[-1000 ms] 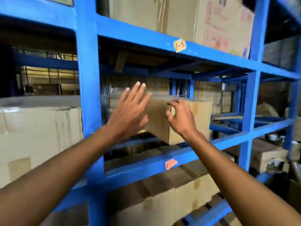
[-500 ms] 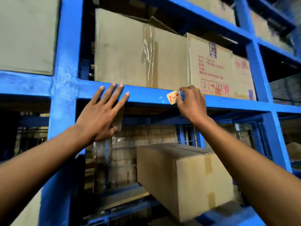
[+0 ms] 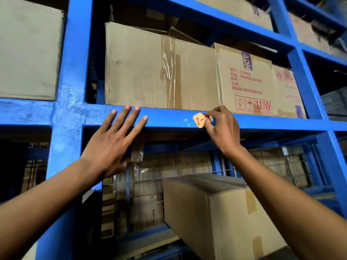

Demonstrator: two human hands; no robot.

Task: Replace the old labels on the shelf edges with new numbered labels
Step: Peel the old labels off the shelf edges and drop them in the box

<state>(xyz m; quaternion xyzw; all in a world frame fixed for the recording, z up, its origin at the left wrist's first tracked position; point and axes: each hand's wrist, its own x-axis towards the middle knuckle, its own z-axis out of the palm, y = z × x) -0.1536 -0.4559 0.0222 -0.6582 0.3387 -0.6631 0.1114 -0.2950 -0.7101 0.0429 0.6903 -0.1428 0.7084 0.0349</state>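
From the head view, both bare arms reach up toward the blue shelf edge [image 3: 169, 120]. The left hand [image 3: 112, 145] is spread wide and flat, fingers [image 3: 129, 115] fanned out with their tips resting on the front face of the beam, holding nothing. The right hand [image 3: 222, 126] is curled in a tight pinch at the right side of the label [image 3: 199, 120], a small tan sticker with red handwriting that sits on the beam face; its right part is hidden under the fingertips, so the full marking can't be read.

Right above the beam stands a plain taped carton [image 3: 150, 68], and beside it on the right a printed carton [image 3: 247, 81] with red text and handling symbols. A thick blue upright [image 3: 69, 91] rises just left of the left hand. Below the beam, another carton [image 3: 216, 212] sits angled on the lower level, behind the right forearm, with wire mesh and more boxes at the back.

Compared with half a second ago, the hands sit in much the same places: left palm flat on the beam, right at the label. The right fingers now cover more of the sticker's right side. A second ago both hands were lower, at the carton on the level below.
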